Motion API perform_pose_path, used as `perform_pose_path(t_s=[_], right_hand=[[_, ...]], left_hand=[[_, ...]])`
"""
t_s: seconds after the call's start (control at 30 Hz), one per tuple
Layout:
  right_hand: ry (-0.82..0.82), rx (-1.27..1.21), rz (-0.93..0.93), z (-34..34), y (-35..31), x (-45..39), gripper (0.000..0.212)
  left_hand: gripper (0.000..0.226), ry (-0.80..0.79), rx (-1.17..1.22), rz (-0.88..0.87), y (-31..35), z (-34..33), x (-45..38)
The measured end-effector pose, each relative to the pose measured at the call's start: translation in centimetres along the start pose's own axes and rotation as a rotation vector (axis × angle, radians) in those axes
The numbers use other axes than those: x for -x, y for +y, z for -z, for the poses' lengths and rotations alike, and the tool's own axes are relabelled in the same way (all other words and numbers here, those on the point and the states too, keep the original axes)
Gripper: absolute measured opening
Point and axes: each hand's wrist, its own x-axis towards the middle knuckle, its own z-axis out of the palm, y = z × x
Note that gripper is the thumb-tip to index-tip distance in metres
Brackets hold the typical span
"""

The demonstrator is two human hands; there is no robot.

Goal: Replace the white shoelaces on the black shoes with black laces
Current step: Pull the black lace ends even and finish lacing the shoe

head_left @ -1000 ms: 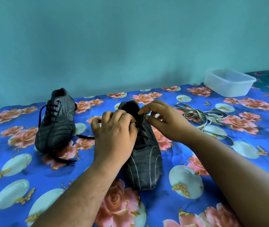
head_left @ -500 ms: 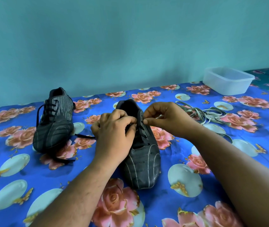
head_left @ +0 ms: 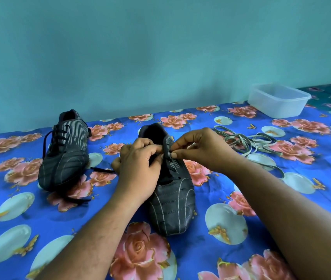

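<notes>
A black shoe (head_left: 172,207) with pale stripes lies in the middle of the cloth, toe toward me. My left hand (head_left: 138,170) grips its left eyelet side with curled fingers. My right hand (head_left: 199,148) pinches the black lace (head_left: 169,175) at an upper right eyelet. One loose end of that lace (head_left: 102,170) trails out to the left of my left hand. A second black shoe (head_left: 65,156), laced in black, stands to the left. The removed white laces (head_left: 247,143) lie in a loose heap to the right.
A clear plastic tub (head_left: 277,101) stands at the back right near the teal wall. The blue floral cloth (head_left: 281,188) covers the whole surface. A loose black lace end (head_left: 75,200) lies in front of the left shoe.
My right hand has drawn in closer to the eyelet flap, its fingertips now pinching at the lace. The left hand stays in place on the shoe.
</notes>
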Motion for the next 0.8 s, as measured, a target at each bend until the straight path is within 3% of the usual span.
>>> perform_pose_path(t_s=[0.3,0.53,0.6,0.7,0.8], right_hand=[[-0.020,-0.122,-0.010,-0.2,0.3,-0.1,0.002],[-0.075,-0.379,-0.156,2.1,2.0,-0.4,0.011],[0.023,-0.474,-0.201,2.6,2.2,-0.6,0.012],[0.303,-0.607,-0.299,3.4,2.8,-1.0,0.010],[0.586,-0.499,-0.411,4.5,4.6,-1.7,0.010]], left_hand=[[0.011,0.039,0.084,-0.033,0.0,0.5,0.2],[0.075,-0.180,0.247,-0.062,-3.1,1.1,0.0],[0.084,-0.239,0.266,-0.040,-3.2,1.5,0.1],[0.101,-0.328,0.240,0.020,-3.6,2.0,0.3],[0.114,-0.398,0.158,0.052,-4.2,2.6,0.1]])
